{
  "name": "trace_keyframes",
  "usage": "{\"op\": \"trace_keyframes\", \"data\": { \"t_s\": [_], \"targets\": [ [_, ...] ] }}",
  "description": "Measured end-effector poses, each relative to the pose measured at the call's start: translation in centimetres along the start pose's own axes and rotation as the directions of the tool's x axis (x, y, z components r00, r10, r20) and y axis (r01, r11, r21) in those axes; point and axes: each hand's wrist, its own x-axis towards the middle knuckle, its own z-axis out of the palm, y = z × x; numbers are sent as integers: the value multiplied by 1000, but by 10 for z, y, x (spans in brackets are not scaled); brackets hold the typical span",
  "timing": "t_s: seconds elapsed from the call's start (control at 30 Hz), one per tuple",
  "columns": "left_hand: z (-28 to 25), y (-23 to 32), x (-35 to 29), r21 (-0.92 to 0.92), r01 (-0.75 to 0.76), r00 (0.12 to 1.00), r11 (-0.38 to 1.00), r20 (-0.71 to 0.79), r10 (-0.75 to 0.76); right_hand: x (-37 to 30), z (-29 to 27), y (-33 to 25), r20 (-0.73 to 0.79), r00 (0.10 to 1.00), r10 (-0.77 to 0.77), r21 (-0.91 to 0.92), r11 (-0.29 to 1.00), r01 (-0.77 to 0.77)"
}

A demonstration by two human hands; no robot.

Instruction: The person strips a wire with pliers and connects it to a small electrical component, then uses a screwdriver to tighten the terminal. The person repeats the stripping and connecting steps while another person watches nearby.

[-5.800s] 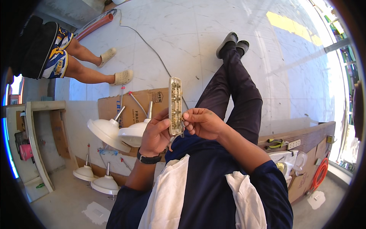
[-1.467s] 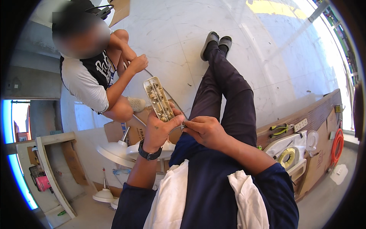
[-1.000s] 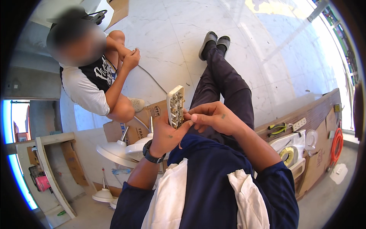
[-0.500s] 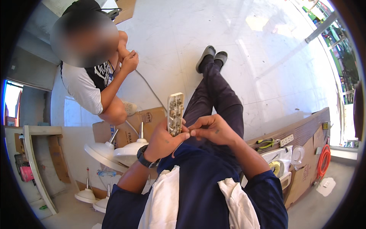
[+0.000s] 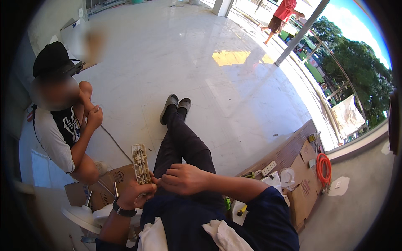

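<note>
I sat on the pale tiled floor (image 5: 234,96) with my legs stretched out, and my left hand (image 5: 133,193) had its grip closed around the lower end of an opened power strip (image 5: 141,164), holding it upright in front of my lap so that its exposed inner face with the row of metal contacts looked up at me. My right hand (image 5: 184,179) rested just beside it, fingers curled into a loose fist at the strip's bottom end; I could not tell whether that grip pinched anything small. By my judgement the work was only partway through: the cover was off and the insides lay bare, so opening was done, while whatever needed fixing at the lower end and the closing-up were yet to do. A cable (image 5: 115,143) ran across the floor toward a person (image 5: 67,134) crouched to my left. Flattened cardboard boxes (image 5: 299,167) lay by my right side with an orange hose coil (image 5: 323,169) on them.
</note>
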Motion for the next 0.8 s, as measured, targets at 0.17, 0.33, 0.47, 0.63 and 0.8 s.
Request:
{"op": "trace_keyframes", "data": {
  "t_s": [0.17, 0.33, 0.47, 0.63, 0.8],
  "targets": [
    [7, -2, -3, 146, -107, 994, 984, -19, 110, 3, -1, -3, -53, 995, 81, 129, 989, -73],
    [11, -6, -13, 469, -250, 957, 847, -13, 290, 3, -8, -18, 96, 874, 475, 526, 722, -450],
    [10, -10, -5, 564, -310, 936, 766, 39, 350, -4, -6, -22, 464, 581, 668, 619, 225, -753],
    [6, -22, 5, 526, -241, 937, 816, -94, 337, -13, 12, -11, 629, 310, 713, 550, -127, -825],
    [6, -28, 10, 459, -268, 912, 847, -162, 376, -40, 20, -3, 547, 181, 817, 743, -376, -553]
  ]
}}
